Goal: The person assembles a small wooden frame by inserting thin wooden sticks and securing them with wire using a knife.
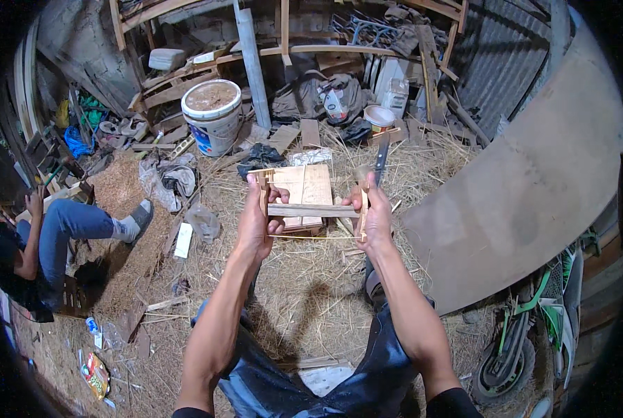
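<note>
In front of me my two hands hold an H-shaped wooden frame between them. My left hand [257, 217] closes around its left upright, and my right hand [374, 214] grips the right one. A greyish wooden crossbar [315, 210] joins the uprights, and a thin yellowish strand or strip [315, 237] runs along the side nearer me. Below and beyond the frame lies a pale wooden board [311, 182], partly hidden by it. Just past my right hand a dark, flat, blade-like strip [381, 157] points away from me.
Straw and shavings [311, 279] cover the ground. A white bucket [212, 118] stands beyond, left of a small tub [379, 118]. A large curved sheet [527, 167] rises at right above a green-and-white motorbike [527, 327]. Another person's bent leg [81, 219] is at left.
</note>
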`<action>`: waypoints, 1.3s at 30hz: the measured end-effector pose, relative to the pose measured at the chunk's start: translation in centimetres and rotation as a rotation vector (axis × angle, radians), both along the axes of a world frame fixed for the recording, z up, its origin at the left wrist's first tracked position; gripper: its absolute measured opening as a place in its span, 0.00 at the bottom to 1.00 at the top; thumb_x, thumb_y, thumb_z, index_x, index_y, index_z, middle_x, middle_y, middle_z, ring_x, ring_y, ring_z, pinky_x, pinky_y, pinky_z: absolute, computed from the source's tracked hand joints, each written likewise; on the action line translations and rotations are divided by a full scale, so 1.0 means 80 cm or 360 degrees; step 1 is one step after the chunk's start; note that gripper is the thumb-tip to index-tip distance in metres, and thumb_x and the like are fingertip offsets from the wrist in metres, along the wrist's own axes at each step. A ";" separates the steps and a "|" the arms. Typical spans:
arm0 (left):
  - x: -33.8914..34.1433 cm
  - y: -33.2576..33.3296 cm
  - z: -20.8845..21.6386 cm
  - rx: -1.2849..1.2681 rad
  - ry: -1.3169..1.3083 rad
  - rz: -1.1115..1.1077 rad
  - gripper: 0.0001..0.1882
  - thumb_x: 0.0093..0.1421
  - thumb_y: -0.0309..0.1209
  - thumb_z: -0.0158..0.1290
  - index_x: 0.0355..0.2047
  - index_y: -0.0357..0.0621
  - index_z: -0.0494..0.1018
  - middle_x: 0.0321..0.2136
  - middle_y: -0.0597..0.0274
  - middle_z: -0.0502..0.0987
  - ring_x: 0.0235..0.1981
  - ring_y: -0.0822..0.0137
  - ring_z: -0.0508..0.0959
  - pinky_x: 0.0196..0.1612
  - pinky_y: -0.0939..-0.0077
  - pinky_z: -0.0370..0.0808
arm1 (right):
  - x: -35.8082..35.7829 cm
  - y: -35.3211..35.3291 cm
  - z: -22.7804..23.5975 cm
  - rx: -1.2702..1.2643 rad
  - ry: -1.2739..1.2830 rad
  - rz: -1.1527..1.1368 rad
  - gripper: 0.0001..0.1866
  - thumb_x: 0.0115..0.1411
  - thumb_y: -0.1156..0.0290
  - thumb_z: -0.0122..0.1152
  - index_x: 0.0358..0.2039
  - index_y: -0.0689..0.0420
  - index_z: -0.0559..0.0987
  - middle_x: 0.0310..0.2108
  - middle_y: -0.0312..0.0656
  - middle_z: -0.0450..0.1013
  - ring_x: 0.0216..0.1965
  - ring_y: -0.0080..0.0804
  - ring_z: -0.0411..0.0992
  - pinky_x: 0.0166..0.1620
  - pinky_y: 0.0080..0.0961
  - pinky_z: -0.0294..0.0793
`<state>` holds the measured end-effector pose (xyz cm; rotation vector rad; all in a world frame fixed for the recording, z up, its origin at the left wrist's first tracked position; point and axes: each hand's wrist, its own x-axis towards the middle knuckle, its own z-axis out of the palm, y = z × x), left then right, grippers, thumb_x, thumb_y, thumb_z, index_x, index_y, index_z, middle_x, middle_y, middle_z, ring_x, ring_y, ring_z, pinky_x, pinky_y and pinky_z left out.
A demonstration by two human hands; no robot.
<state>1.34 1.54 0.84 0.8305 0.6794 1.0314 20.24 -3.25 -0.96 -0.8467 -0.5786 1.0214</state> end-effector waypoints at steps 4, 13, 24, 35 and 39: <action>-0.003 -0.002 0.003 0.0014 -0.0053 -0.0047 0.28 0.59 0.63 0.35 0.24 0.50 0.60 0.24 0.68 0.69 0.07 0.82 0.55 0.09 0.89 0.54 | -0.002 -0.003 0.004 -0.0053 0.0009 -0.0003 0.23 0.61 0.46 0.48 0.20 0.51 0.65 0.13 0.31 0.59 0.21 0.26 0.65 0.32 0.23 0.66; -0.022 0.023 0.004 0.0631 0.0474 0.0560 0.14 0.62 0.41 0.44 0.38 0.44 0.70 0.32 0.65 0.74 0.32 0.73 0.71 0.35 0.80 0.68 | 0.016 0.003 0.018 -0.0042 -0.0210 0.0198 0.22 0.61 0.48 0.48 0.20 0.52 0.67 0.13 0.32 0.62 0.20 0.23 0.68 0.28 0.20 0.66; 0.011 -0.035 0.033 0.1999 0.1574 0.0280 0.15 0.50 0.21 0.54 0.40 0.49 0.75 0.30 0.60 0.76 0.25 0.60 0.77 0.28 0.70 0.73 | 0.005 0.001 0.019 -0.0139 -0.0397 0.0422 0.23 0.61 0.45 0.47 0.22 0.52 0.68 0.13 0.31 0.63 0.19 0.20 0.67 0.29 0.17 0.66; 0.016 -0.041 0.045 0.2126 0.1833 0.0389 0.16 0.51 0.25 0.53 0.40 0.56 0.75 0.29 0.69 0.76 0.23 0.60 0.77 0.22 0.67 0.71 | 0.013 0.004 0.009 0.0062 -0.0188 0.0508 0.22 0.62 0.47 0.47 0.24 0.53 0.65 0.16 0.34 0.64 0.24 0.25 0.68 0.31 0.21 0.68; 0.011 -0.037 0.040 0.2113 0.1892 0.0449 0.16 0.51 0.26 0.53 0.40 0.57 0.75 0.29 0.69 0.76 0.22 0.59 0.77 0.22 0.66 0.71 | 0.005 0.000 0.022 0.0130 -0.0302 0.0446 0.15 0.63 0.56 0.48 0.28 0.53 0.62 0.27 0.43 0.71 0.28 0.28 0.72 0.32 0.21 0.72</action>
